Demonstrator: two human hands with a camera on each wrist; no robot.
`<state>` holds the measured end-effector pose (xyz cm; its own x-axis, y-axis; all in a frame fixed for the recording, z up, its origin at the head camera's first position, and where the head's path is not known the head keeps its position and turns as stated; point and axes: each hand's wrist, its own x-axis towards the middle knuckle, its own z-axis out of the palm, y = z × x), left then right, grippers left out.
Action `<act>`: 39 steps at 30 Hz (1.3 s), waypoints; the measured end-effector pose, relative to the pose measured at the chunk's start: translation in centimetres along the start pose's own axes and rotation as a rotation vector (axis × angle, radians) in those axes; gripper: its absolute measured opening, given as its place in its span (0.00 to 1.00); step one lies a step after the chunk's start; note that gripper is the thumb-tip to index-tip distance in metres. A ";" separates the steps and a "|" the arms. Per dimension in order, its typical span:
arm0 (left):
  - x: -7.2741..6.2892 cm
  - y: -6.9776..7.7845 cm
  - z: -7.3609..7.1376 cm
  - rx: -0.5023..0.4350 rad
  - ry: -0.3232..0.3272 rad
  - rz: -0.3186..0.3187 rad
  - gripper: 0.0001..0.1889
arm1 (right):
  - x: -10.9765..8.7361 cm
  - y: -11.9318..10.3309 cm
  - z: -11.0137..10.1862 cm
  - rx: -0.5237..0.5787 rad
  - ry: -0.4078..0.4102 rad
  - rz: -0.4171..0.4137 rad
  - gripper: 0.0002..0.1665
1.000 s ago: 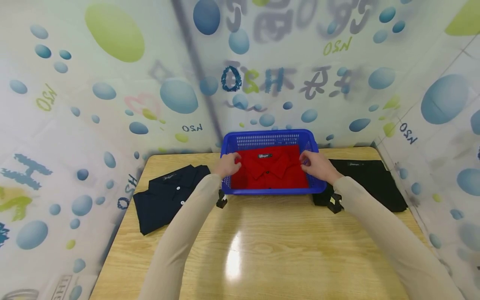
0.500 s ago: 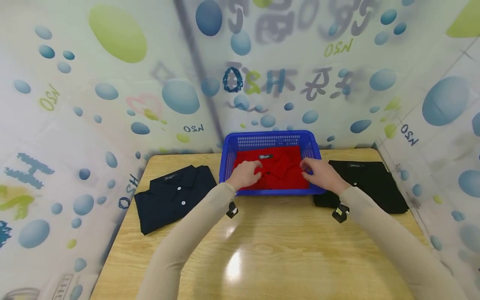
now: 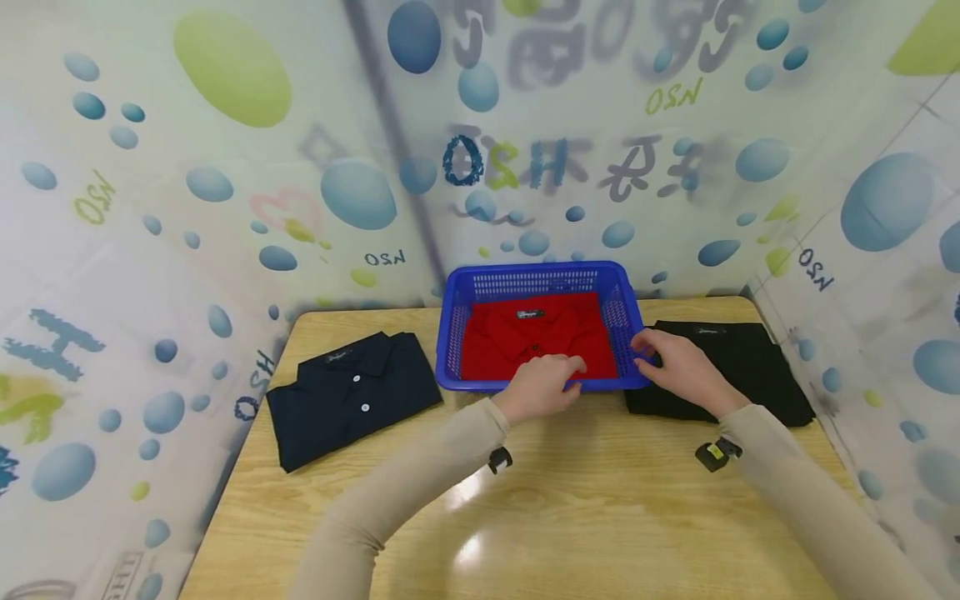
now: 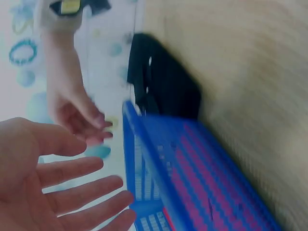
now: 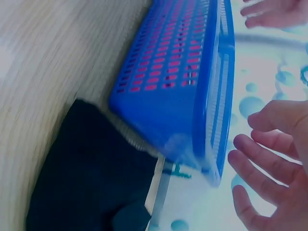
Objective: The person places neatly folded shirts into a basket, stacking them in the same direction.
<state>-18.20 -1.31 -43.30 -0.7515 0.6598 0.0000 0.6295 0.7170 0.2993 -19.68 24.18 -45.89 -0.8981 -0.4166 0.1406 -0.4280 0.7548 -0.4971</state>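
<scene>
A folded red shirt point(image 3: 540, 329) with its collar up front lies flat in a blue plastic basket point(image 3: 532, 268). My left hand point(image 3: 542, 385) hovers over the basket's near rim with nothing in it; its fingers look spread and relaxed in the left wrist view. Beside the basket's right end is my right hand point(image 3: 678, 367), empty, fingers loosely bent, above a folded black shirt point(image 3: 750, 367). In the right wrist view, the right hand's fingers point(image 5: 260, 166) stand apart from the basket wall point(image 5: 159, 110).
A folded navy shirt point(image 3: 352, 396) with white buttons lies left of the basket. The wooden table point(image 3: 585, 500) meets a patterned wall point(image 3: 300, 208) right behind the basket. Part of the black shirt lies close by the basket's right end.
My left hand has moved right and nearer, from the basket's left side over the shirt to its front rim. My right hand has drawn back rightward out of the basket. The red shirt stays inside.
</scene>
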 end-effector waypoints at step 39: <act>5.7 4.2 12.5 -0.343 -0.122 -0.237 0.23 | -12.5 15.1 0.0 0.012 0.093 0.615 0.40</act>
<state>-17.34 8.26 -53.92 -0.8256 0.5223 -0.2134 0.3249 0.7494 0.5769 -14.94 40.73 -55.17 -0.9852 0.1392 -0.1005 0.1713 0.8367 -0.5202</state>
